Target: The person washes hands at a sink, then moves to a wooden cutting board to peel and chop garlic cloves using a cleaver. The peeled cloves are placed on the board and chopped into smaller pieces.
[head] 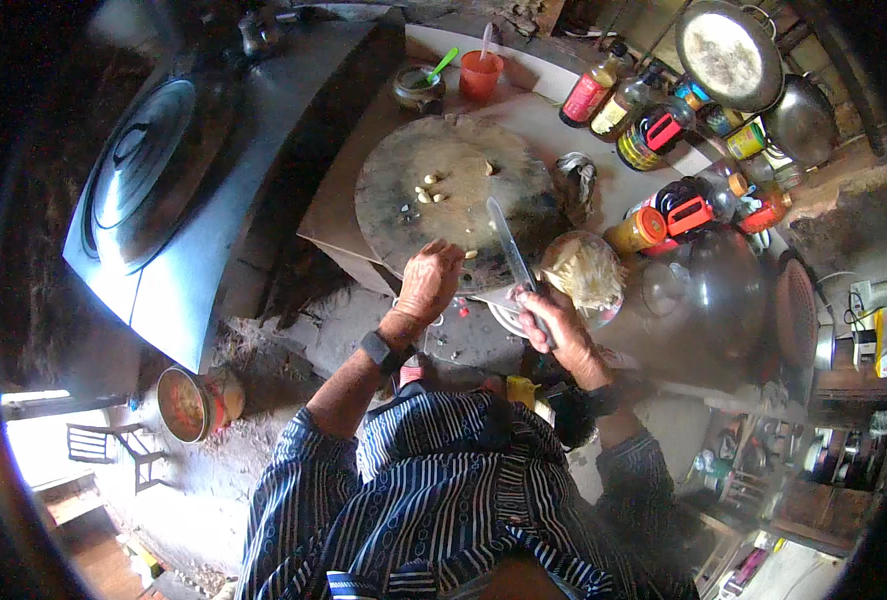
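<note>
A round wooden chopping block [458, 150] stands on the counter in front of me. Several peeled garlic cloves [426, 195] lie left of its middle, with a small brownish piece [489, 168] farther right. My right hand [556, 319] grips the handle of a kitchen knife [511, 244], whose blade points away from me over the block's right part. At the block's near edge is my left hand [432, 276], fingers curled, close beside a single garlic clove [471, 254]. Whether those fingers hold anything is hidden. A bowl of pale shredded food [582, 270] sits right of the knife.
Behind the block stand a jar with a green spoon [419, 90] and an orange plastic cup [481, 75]. Sauce bottles [590, 90] line the right, near a crumpled cloth [577, 176]. A lidded wok [147, 172] is set into the stove at left. A bucket [185, 405] stands below.
</note>
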Motion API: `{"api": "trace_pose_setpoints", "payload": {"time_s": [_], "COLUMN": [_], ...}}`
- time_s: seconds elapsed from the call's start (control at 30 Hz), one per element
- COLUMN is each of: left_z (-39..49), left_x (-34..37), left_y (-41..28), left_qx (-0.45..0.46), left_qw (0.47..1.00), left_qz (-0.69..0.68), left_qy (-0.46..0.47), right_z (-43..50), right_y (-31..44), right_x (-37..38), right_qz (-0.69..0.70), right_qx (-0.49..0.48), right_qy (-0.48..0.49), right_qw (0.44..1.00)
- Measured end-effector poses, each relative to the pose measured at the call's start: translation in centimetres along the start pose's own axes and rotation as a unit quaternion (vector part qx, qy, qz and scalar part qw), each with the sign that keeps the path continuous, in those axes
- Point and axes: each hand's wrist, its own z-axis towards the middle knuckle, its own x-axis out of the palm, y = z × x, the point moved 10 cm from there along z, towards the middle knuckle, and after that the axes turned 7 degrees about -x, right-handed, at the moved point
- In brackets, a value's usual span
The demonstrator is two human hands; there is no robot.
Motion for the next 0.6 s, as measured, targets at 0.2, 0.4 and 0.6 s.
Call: {"api": "trace_pose_setpoints", "payload": {"time_s": [0.2, 0.4, 0.6], "left_z": [2.3, 2.6, 2.7], "left_x": [3.7, 4.8, 5.2], "left_y": [0.3, 1.2, 1.1], "left_qx": [0.034, 0.022, 0.027], "left_qw": [0.996, 0.994, 0.99], "left_qz": [0.078, 0.082, 0.105], "left_qy": [0.041, 0.069, 0.088], "right_z": [-0.6, -0.6, -2.2], "right_y": [0.7, 5.7, 6.3], "right_x": [0.1, -1.2, 0.0], "right_qz": [0.138, -0.472, -0.558], "right_qx": [0.055, -0.183, -0.21], "right_qy": [0.032, -0.048, -0.055], "right_qw": [0.988, 0.861, 0.801]}}
